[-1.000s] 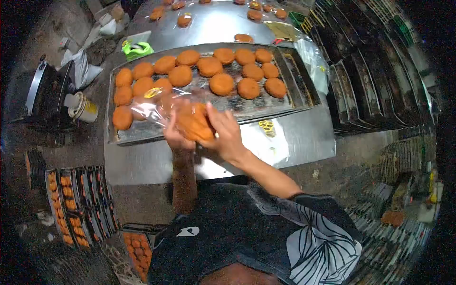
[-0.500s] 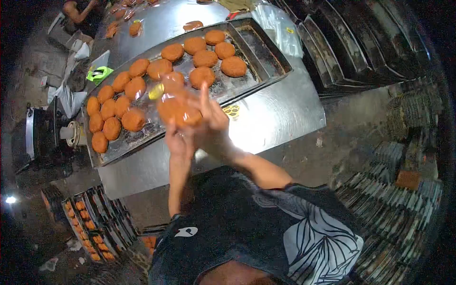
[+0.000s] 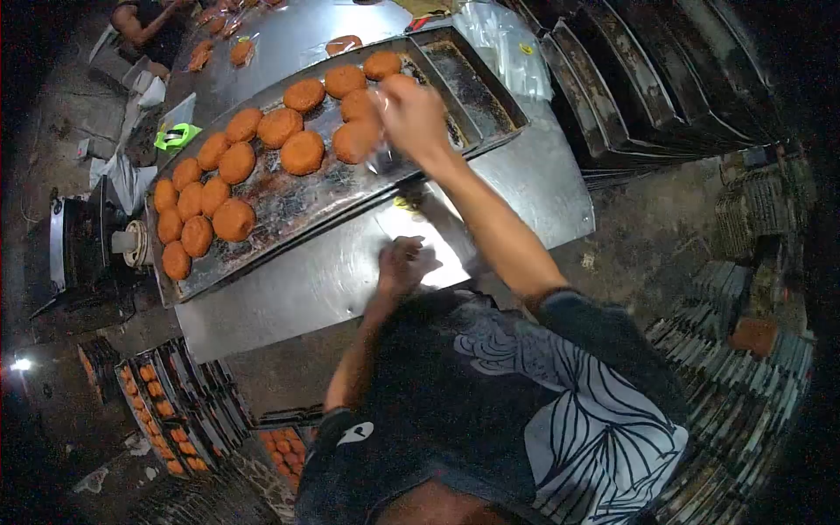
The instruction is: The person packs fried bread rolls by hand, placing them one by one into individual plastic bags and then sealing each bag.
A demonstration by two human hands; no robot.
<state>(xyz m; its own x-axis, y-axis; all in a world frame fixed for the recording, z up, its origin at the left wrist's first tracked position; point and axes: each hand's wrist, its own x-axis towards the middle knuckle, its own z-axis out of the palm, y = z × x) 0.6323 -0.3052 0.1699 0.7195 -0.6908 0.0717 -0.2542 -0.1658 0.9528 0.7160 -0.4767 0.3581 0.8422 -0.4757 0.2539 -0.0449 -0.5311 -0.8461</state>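
Note:
My right hand reaches over the metal tray, its fingers curled and smeared by motion. Wisps of clear plastic show by the fingers, but what they hold cannot be made out. Just beside them lie a round brown bun and another bun, partly covered by the hand. Lower down, my left hand hovers at the near side of the steel table, fingers loosely bent and apart, with nothing visible in it. Several more buns sit on the tray's left and far parts.
Wrapped buns lie on the table's far side, with clear plastic bags at the far right. Large dark trays are stacked to the right. Racks with buns stand lower left. Another person's arm shows top left.
Both hands were together around a bun in clear plastic with a yellow label. They have parted: the right went up and right, the left down. That bagged bun no longer shows.

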